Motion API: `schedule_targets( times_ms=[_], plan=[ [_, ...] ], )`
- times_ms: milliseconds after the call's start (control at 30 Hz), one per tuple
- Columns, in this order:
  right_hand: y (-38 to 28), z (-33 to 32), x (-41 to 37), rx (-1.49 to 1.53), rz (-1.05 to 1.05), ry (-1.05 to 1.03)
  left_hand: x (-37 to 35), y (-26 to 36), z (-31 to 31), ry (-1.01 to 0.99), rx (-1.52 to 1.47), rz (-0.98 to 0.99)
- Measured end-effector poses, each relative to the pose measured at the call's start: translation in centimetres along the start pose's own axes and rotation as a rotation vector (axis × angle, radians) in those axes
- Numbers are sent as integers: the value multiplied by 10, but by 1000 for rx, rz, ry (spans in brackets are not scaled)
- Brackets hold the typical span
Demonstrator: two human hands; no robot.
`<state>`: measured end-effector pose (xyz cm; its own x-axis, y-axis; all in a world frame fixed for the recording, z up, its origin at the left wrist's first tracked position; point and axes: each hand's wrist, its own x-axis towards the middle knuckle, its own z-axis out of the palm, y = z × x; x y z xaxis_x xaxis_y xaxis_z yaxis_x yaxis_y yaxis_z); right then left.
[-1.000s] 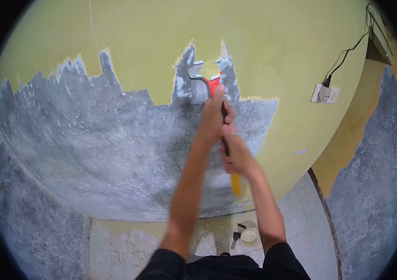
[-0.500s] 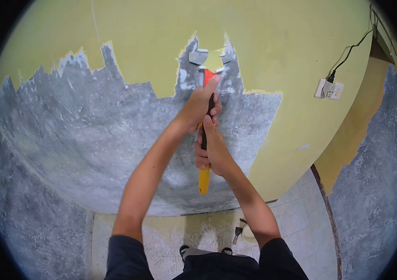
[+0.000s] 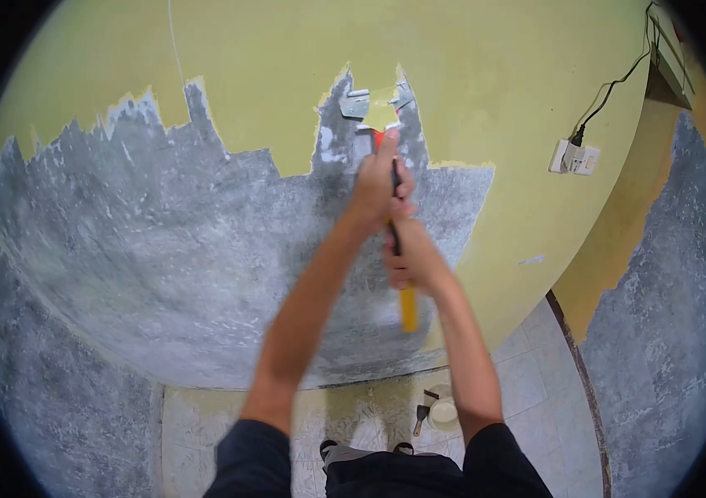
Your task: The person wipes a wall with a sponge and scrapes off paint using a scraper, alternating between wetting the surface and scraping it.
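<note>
A long-handled scraper with a yellow and black handle and a red head is against the wall in front of me. My left hand is closed around its upper part, thumb stretched along it near the red head. Lower down the handle, my right hand is wrapped around the black grip. The scraper's blade is mostly hidden. Around the head, loose flaps of peeled paint hang beside a narrow patch of green paint. Bare grey wall spreads below and to the left.
A socket with a plugged-in black cable is on the green wall at right. On the floor, a small putty knife lies beside a round pale container. Paint scraps litter the tiles near my feet.
Both hands have shifted to the right with the scraper. The handle's lower end has swung right, so it leans the other way. The head has moved slightly right.
</note>
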<state>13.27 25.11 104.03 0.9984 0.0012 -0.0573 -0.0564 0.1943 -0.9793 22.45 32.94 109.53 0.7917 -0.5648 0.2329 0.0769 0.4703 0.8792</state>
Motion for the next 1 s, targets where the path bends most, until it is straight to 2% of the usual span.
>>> schedule_targets(
  times_ms=[100, 200, 233, 333, 433, 533, 633, 700, 733, 767, 867, 933, 967, 1000],
  plan=[
    [-32, -34, -19, -221, -22, 28, 8, -16, 33, 81, -180, 112],
    [-20, -13, -13, -88, -16, 0, 6, -4, 13, 39, -25, 15],
    [-14, 9, -10, 89, 26, -45, 4, 5, -1, 5, 73, 0],
    [-5, 24, -5, 170, -9, -125, -8, 23, -3, 7, 178, -30],
    [-22, -22, -10, -210, -82, 29, 8, -8, 22, 85, -107, 51],
    [-41, -37, -18, -272, -35, 31, 9, -11, 40, 87, -174, 132],
    [-4, 5, 3, -19, -163, -42, 3, 12, 1, -2, 163, 65],
    [-6, 24, 2, 90, -84, -74, -3, 29, -11, -28, 363, 25],
    [-7, 24, -1, 138, -41, -83, 3, 22, -6, -6, 293, 39],
    [-7, 14, -1, 20, -115, -34, 8, 15, -1, 24, 232, 58],
    [-27, -11, -9, -188, -107, 95, 16, -3, 23, 108, 42, 120],
    [-39, -34, -10, -273, -113, 63, 17, -11, 36, 138, -26, 209],
    [-40, -41, -12, -311, -117, 54, 15, -8, 40, 166, 20, 201],
    [-25, -39, 2, -269, -205, 30, 16, -4, 34, 150, 137, 187]
  ],
)
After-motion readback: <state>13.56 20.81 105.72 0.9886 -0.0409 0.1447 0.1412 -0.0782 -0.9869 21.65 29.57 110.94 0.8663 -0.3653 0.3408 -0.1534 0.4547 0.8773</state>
